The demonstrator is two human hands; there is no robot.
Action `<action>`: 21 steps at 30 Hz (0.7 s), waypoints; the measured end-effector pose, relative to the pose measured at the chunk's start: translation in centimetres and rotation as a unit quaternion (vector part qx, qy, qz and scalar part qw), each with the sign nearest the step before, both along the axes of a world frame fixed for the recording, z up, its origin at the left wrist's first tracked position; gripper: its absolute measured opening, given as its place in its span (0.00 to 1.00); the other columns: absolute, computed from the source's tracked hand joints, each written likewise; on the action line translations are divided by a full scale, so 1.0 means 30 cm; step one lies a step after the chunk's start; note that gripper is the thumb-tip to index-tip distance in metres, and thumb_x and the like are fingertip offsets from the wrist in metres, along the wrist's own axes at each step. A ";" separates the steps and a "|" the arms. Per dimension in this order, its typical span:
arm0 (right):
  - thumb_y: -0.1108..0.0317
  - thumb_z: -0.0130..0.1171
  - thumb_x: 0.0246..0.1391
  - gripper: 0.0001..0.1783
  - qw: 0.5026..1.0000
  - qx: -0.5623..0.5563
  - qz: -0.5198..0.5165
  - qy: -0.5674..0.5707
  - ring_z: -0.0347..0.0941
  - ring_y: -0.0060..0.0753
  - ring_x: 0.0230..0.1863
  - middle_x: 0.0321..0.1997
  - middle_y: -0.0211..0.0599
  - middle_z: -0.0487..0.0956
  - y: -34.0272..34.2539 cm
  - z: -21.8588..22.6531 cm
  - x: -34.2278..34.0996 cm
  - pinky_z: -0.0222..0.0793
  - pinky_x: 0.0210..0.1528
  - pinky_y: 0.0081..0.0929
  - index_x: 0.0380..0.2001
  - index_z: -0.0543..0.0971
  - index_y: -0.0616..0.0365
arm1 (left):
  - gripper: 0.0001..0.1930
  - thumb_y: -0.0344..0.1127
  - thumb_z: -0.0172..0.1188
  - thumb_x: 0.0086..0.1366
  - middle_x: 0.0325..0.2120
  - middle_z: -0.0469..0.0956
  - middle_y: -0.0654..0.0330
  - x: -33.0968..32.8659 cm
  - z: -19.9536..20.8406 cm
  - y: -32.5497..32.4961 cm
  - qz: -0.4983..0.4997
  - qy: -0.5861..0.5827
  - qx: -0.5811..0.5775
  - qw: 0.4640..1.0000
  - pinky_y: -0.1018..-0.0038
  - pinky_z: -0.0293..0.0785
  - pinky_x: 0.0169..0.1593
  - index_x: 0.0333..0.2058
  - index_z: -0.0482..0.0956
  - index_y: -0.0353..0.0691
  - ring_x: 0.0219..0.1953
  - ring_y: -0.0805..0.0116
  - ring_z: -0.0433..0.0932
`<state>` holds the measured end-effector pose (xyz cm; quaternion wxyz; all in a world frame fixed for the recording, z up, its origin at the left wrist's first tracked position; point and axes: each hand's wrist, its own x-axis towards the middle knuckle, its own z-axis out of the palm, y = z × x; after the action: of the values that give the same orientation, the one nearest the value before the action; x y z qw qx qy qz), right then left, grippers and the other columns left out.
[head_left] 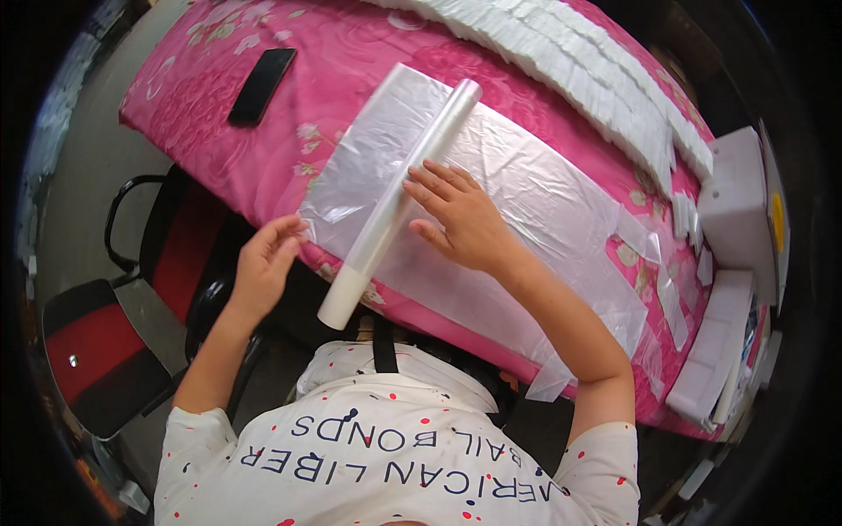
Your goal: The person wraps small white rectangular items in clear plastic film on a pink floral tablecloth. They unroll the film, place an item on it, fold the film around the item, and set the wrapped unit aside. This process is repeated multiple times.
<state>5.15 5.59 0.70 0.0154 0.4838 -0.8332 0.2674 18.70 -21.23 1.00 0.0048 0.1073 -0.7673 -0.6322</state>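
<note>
A clear plastic sheet (535, 188) is spread over the near part of the table. A long roll of clear film (386, 209) lies slantwise across it, its near end jutting past the table edge. My right hand (460, 215) rests open beside the roll, fingertips touching its right side, thumb apart. At the sheet's left corner, by the table edge, my left hand (267, 263) is closed, with that film corner pinched between thumb and fingers. Exactly how much film it holds is hidden.
A pink flowered cloth (197, 131) covers the table. On it lie a black phone (262, 86) at the far left and long rows of stacked white pieces (561, 79) along the far side. White boxes (741, 210) stand at right. Red-black chairs (105, 351) are at left.
</note>
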 end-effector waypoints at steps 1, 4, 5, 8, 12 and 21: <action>0.56 0.51 0.53 0.26 0.999 0.029 0.007 0.028 0.54 0.43 0.64 0.60 0.40 0.65 -0.024 -0.018 -0.026 0.48 0.64 0.43 0.54 0.68 0.56 | 0.16 0.24 0.48 0.62 0.43 0.73 0.55 0.027 -0.003 0.017 0.004 0.013 -0.016 1.000 0.78 0.70 0.45 0.49 0.68 0.30 0.42 0.71 0.74; 0.53 0.48 0.53 0.28 0.997 0.029 0.027 0.061 0.52 0.42 0.65 0.61 0.41 0.63 -0.173 -0.053 -0.082 0.43 0.65 0.44 0.54 0.67 0.58 | 0.26 0.29 0.55 0.56 0.47 0.68 0.50 0.054 0.027 0.069 -0.048 0.048 -0.268 0.961 0.71 0.67 0.48 0.54 0.62 0.31 0.45 0.63 0.70; 0.53 0.48 0.53 0.28 0.997 0.026 0.025 0.068 0.52 0.42 0.65 0.61 0.41 0.63 -0.230 -0.064 -0.093 0.43 0.65 0.43 0.54 0.67 0.58 | 0.30 0.31 0.58 0.54 0.48 0.67 0.48 0.056 0.019 0.086 -0.059 0.087 -0.382 0.918 0.68 0.67 0.48 0.55 0.59 0.31 0.45 0.58 0.70; 0.55 0.48 0.52 0.30 0.995 -0.016 -0.083 0.044 0.45 0.48 0.67 0.64 0.46 0.58 -0.394 -0.105 -0.084 0.37 0.67 0.44 0.57 0.63 0.57 | 0.41 0.32 0.66 0.46 0.47 0.64 0.45 0.045 -0.021 0.113 -0.014 0.054 -0.449 0.892 0.63 0.66 0.49 0.58 0.54 0.32 0.46 0.50 0.67; 0.63 0.53 0.47 0.38 0.925 -0.222 -0.295 -0.089 0.35 0.55 0.69 0.65 0.62 0.47 -0.526 -0.136 -0.032 0.30 0.68 0.43 0.60 0.54 0.68 | 0.43 0.26 0.67 0.44 0.42 0.68 0.50 0.018 -0.006 0.085 0.003 -0.089 -0.209 0.974 0.70 0.68 0.48 0.58 0.53 0.30 0.46 0.60 0.71; 0.68 0.61 0.43 0.36 0.491 -0.604 -0.052 -0.626 0.71 0.27 0.32 0.34 0.37 0.71 -0.271 0.157 -0.016 0.72 0.38 0.28 0.54 0.56 0.61 | 0.47 0.53 0.61 0.48 0.43 0.73 0.46 0.051 0.020 0.181 -0.247 -0.159 0.718 0.631 0.74 0.76 0.40 0.58 0.53 0.25 0.37 0.65 0.78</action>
<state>4.66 -2.54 5.41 -0.2075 0.0174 -0.2820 0.9365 20.21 -15.80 1.60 -0.3526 -0.0179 -0.0573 -0.9339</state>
